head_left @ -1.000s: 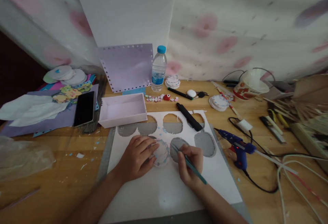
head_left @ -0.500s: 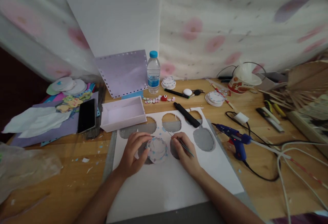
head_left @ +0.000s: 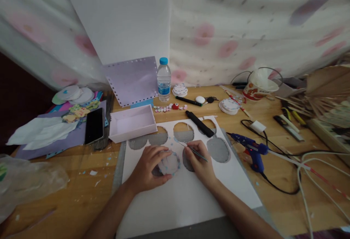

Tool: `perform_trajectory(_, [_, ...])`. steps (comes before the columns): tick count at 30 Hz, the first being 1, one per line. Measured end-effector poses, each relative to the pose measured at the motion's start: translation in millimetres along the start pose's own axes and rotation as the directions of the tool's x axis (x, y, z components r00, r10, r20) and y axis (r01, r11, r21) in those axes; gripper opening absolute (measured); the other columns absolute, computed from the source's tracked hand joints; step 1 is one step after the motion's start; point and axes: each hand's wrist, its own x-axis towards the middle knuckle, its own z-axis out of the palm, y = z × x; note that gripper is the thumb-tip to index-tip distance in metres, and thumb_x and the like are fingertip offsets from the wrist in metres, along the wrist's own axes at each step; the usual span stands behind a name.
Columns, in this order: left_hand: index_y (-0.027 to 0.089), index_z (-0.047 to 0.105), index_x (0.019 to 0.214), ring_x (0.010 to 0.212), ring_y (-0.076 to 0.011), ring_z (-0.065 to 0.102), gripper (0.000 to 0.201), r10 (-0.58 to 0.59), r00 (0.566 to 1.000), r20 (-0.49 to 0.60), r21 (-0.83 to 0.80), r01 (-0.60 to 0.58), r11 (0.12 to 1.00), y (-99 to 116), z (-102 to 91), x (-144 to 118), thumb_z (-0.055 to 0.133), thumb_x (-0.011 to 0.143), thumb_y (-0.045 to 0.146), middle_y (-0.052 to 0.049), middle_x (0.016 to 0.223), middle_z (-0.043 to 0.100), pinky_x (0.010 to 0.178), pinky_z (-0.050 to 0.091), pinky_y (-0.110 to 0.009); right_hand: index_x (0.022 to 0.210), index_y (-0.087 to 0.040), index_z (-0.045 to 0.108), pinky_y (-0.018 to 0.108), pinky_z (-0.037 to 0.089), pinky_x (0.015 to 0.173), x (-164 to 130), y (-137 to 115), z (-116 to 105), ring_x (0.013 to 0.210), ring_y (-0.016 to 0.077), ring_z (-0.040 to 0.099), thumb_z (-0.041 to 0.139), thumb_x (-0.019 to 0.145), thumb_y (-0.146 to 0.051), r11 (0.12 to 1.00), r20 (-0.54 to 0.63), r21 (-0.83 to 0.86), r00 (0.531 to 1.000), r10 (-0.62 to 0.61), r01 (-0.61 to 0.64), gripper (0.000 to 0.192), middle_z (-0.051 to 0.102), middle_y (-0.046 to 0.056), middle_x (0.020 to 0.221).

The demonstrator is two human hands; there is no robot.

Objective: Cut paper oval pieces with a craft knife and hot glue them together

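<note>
My left hand (head_left: 150,169) curves its fingers and thumb around the edge of a white paper disc (head_left: 171,163) with small blue dots along its rim. My right hand (head_left: 200,160) pinches a thin pair of tweezers (head_left: 201,155), whose tips point up and left toward a few light-blue paper bits. Both hands are over a white sheet (head_left: 175,202) with several round holes cut in it. Under the sheet lies a grey cutting mat (head_left: 213,228).
A white box (head_left: 132,124), water bottle (head_left: 163,80) and black pen-like tool (head_left: 199,124) stand or lie beyond the hands. To the right are a blue glue gun (head_left: 250,147) and cables. A phone (head_left: 94,126) and plastic bag (head_left: 32,180) lie left. Stacked dotted discs (head_left: 229,105) sit behind.
My left hand has moved slightly right, its fingers now reaching farther over and around the disc. My right hand keeps its pinch on the tweezers. The view has shifted slightly.
</note>
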Motion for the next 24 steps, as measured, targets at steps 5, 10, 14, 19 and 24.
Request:
perform_trajectory(5, [0.024, 0.048, 0.129, 0.115, -0.0286, 0.053, 0.061, -0.029, 1.0, 0.011, -0.03, 0.03, 0.999, 0.6, 0.3, 1.1, 0.072, 0.078, 0.045, -0.012, 0.126, 0.059, 0.099, 0.037, -0.044, 0.086, -0.02, 0.064, 0.031, 0.052, 0.072, 6.0, -5.0, -4.0, 0.082, 0.0187, 0.063, 0.062, 0.086, -0.03, 0.977, 0.037, -0.155, 0.989, -0.144, 0.148, 0.01, 0.066, 0.006, 0.086])
perform_trajectory(10, [0.024, 0.047, 0.128, 0.115, -0.0279, 0.053, 0.06, -0.041, 0.999, 0.025, -0.057, 0.042, 0.997, 0.6, 1.4, 1.9, 0.073, 0.078, 0.043, -0.011, 0.126, 0.058, 0.098, 0.038, -0.042, 0.083, -0.021, 0.062, 0.031, 0.055, 0.07, 12.5, -9.0, -8.6, 0.078, 0.0191, 0.067, 0.067, 0.082, -0.031, 0.984, 0.02, -0.154, 0.996, -0.089, 0.091, 0.011, 0.07, 0.004, 0.081])
perform_trajectory(14, [0.024, 0.045, 0.129, 0.115, -0.0282, 0.053, 0.063, -0.043, 0.998, 0.038, -0.089, 0.046, 0.995, 1.5, -0.2, 1.2, 0.074, 0.077, 0.043, -0.011, 0.127, 0.057, 0.097, 0.039, -0.042, 0.074, -0.021, 0.061, 0.03, 0.054, 0.067, 17.4, -8.5, -3.8, 0.072, 0.0191, 0.068, 0.069, 0.08, -0.032, 0.978, -0.019, -0.185, 0.994, -0.106, 0.101, 0.015, 0.071, 0.003, 0.074])
perform_trajectory(19, [0.024, 0.04, 0.136, 0.12, -0.0292, 0.05, 0.069, -0.074, 0.997, 0.03, -0.19, 0.079, 0.979, -1.5, -0.7, -4.0, 0.071, 0.079, 0.048, -0.013, 0.132, 0.053, 0.102, 0.038, -0.045, 0.072, -0.021, 0.061, 0.031, 0.055, 0.068, 21.1, -0.7, 6.0, 0.073, 0.0197, 0.069, 0.067, 0.082, -0.032, 0.975, 0.052, -0.186, 0.992, -0.113, 0.121, 0.016, 0.071, 0.002, 0.072])
perform_trajectory(24, [0.022, 0.051, 0.129, 0.12, -0.0272, 0.051, 0.045, -0.214, 0.97, -0.112, -0.397, 0.154, 0.905, -7.3, 2.0, -6.1, 0.054, 0.091, 0.046, -0.012, 0.126, 0.057, 0.104, 0.038, -0.044, 0.069, -0.021, 0.06, 0.03, 0.054, 0.064, 19.5, -2.1, 3.4, 0.068, 0.0185, 0.067, 0.072, 0.077, -0.032, 0.984, -0.093, -0.13, 0.986, -0.135, 0.122, 0.018, 0.069, 0.002, 0.069])
